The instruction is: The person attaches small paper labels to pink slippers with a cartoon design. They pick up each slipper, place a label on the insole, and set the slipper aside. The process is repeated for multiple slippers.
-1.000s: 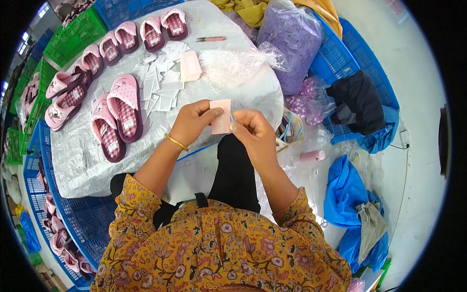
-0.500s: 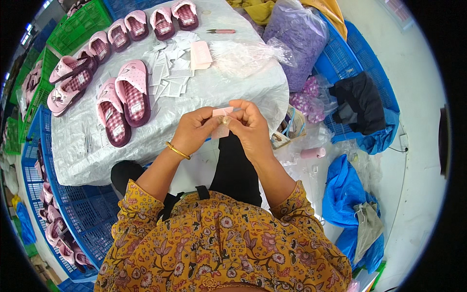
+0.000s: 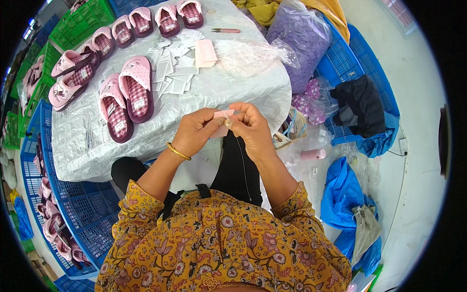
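My left hand (image 3: 195, 132) and my right hand (image 3: 253, 130) meet in front of me, just off the near edge of the covered table. Between their fingertips they pinch a small pink card (image 3: 224, 114). A thin pale string (image 3: 242, 158) hangs from beneath my right fingers over my dark trouser leg. Its upper end is hidden by the fingers. To the left on the table sits a pair of pink slippers with checked insoles, the left slipper (image 3: 116, 109) leaning against the right slipper (image 3: 136, 90).
More slippers (image 3: 142, 23) line the table's far left edge. White paper labels (image 3: 180, 73), a stack of pink cards (image 3: 205, 52), clear strings (image 3: 248, 54) and red-handled snips (image 3: 225, 30) lie on the table. A purple-filled bag (image 3: 301, 44) and blue crates (image 3: 372, 73) stand right.
The pink card has turned so it lies flatter between my fingers. A string now shows hanging below my right hand. The view has shifted slightly.
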Tool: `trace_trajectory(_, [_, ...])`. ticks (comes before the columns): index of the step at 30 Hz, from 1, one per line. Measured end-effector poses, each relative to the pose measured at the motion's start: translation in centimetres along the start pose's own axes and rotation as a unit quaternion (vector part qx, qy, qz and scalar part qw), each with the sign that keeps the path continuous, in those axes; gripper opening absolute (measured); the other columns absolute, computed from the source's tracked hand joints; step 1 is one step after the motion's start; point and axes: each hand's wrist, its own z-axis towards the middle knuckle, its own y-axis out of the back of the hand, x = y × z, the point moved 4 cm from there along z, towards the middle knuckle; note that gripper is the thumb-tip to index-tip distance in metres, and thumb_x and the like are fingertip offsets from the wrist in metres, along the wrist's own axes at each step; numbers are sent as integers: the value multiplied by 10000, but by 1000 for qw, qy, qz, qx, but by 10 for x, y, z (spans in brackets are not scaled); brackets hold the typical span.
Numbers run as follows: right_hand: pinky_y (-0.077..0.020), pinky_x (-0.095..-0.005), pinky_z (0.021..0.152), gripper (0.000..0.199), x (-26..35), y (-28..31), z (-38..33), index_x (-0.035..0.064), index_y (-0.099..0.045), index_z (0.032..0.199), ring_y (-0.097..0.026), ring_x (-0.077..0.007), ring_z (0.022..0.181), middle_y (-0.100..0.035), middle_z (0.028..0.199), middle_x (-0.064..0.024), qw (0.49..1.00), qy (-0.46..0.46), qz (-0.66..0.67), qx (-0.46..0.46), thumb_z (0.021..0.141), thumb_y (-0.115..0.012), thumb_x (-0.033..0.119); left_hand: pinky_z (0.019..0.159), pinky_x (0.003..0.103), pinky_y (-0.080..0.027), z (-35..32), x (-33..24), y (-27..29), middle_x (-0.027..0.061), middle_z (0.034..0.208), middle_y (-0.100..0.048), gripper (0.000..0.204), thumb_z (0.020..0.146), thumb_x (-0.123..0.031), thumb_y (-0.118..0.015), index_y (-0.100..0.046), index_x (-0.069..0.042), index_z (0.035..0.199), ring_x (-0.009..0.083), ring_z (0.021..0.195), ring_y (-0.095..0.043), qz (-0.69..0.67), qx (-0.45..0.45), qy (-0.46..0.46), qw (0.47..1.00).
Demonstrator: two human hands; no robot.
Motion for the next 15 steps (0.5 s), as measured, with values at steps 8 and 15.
trace_trajectory(8, [-398,-212,628,295,-7,1,2,7,-595,1149,-503,-52,696,-610,828,9,997,-27,67,28,865,-674,23,679,265,-487,-4,5,3,57,855,-664,197,937,-122,-615,-707,-10,1071,109,755,-601,30,3,10,1000])
trace_trajectory(15, [-394,-209,622,293,-7,1,2,9,-594,1141,-495,-52,690,-602,822,13,997,-40,67,29,865,-690,32,696,283,-500,-5,4,3,75,873,-681,188,925,-106,-618,-709,-22,1066,142,765,-629,72,-2,6,997])
